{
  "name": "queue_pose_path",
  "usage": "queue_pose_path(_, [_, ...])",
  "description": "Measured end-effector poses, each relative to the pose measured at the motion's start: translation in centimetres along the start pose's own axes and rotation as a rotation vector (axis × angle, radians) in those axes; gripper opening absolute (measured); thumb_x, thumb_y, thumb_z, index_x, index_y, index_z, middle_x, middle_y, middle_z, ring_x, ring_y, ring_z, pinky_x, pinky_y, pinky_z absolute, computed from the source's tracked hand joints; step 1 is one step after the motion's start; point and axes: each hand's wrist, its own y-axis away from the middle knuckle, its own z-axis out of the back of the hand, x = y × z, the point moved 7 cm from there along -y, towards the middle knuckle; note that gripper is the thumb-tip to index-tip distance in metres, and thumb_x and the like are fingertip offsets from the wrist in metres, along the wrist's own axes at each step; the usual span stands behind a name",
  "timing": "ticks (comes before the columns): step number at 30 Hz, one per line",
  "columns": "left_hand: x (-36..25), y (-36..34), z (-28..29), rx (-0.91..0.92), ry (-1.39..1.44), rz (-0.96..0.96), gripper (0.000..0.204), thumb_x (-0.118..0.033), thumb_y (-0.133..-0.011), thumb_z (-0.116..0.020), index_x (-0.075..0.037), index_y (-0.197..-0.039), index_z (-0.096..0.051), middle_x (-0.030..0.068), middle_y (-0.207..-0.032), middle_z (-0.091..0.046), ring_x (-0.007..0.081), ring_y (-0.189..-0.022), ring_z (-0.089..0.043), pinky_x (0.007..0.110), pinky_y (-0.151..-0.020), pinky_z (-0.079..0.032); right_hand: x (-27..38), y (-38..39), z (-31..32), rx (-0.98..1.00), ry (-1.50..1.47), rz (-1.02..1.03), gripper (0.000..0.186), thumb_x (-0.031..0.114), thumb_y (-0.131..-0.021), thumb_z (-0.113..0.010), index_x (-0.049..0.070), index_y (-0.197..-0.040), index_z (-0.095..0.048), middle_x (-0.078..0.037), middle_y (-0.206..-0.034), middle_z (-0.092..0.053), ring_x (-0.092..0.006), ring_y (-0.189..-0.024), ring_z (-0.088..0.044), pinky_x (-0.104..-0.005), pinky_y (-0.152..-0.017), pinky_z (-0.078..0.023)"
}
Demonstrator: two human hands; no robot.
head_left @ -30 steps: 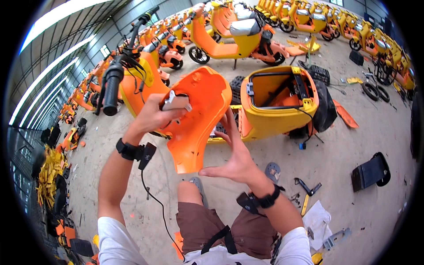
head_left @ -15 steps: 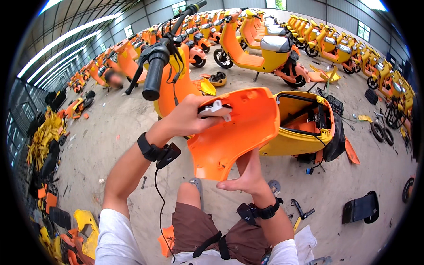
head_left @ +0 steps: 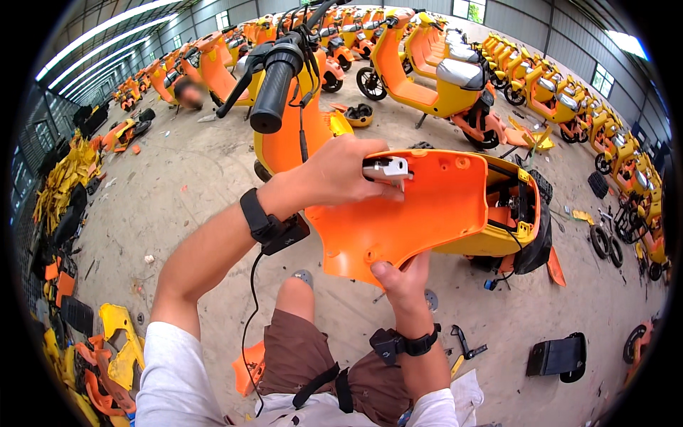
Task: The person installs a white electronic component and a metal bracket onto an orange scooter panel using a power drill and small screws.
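Observation:
A curved orange plastic panel [head_left: 427,213], its hollow inner side facing me, is held up in front of the scooter's body. My left hand [head_left: 331,174] is closed at the panel's upper left edge, fingers round a light grey bracket-like piece [head_left: 388,169]. Whether that piece is fixed to the panel cannot be made out. Beneath, my right hand [head_left: 405,285] grips the panel's lower edge, thumb on the inner face and the other fingers mostly hidden behind. Behind the panel stands a partly stripped yellow and orange scooter [head_left: 462,245], its frame opening exposed at the right.
The scooter's black handlebar grip [head_left: 276,96] juts out close above my left forearm. Rows of scooters [head_left: 441,85] fill the back. On the floor lie a black box [head_left: 557,358], loose tyres [head_left: 605,242], a yellow helmet [head_left: 358,115] and, at the left, piled yellow panels [head_left: 67,185].
The panel and both hands have shifted right in the picture, and the panel sits flatter, covering more of the scooter's opening. Both hands keep their hold. The view has also turned slightly.

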Motion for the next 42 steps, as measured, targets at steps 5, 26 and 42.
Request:
queue_pose_path(5, [0.5,0.3,-0.1,-0.009,0.216,0.113,0.026,-0.007,-0.078,-0.078,0.0,-0.102,-0.072,0.0043,-0.09,-0.075,0.0092,-0.083,-0.07,0.024,-0.077,-0.055,-0.6,-0.7,-1.1,0.112,0.002,-0.132,0.079,0.015,-0.073,-0.083,0.001,-0.136,-0.037,-0.011,-0.128,-0.053,-0.0211,-0.112,-0.058,-0.0355,-0.094,-0.049])
queue_pose_path(26, [17.8,5.2,1.7,0.034,-0.726,-0.082,0.021,-0.01,-0.091,-0.067,0.002,-0.108,-0.072,0.0073,-0.102,-0.074,0.0113,-0.084,-0.068,0.024,-0.076,-0.049,-11.3,61.3,35.5,-1.637,0.244,-0.831,0.029,0.019,-0.095,-0.054,-0.005,-0.112,-0.06,-0.011,-0.085,-0.065,-0.018,-0.072,-0.066,-0.0281,-0.061,-0.054])
queue_pose_path(42, [19.1,4.5,0.1,0.186,-0.765,0.134,0.022,-0.007,-0.09,-0.065,0.006,-0.106,-0.071,0.0124,-0.105,-0.074,0.0221,-0.088,-0.072,0.028,-0.076,-0.054,-19.9,61.2,39.3,-1.468,1.272,-1.048,0.019,0.025,-0.083,-0.072,0.007,-0.087,-0.072,-0.012,-0.078,-0.07,-0.0324,-0.075,-0.068,-0.0422,-0.068,-0.052])
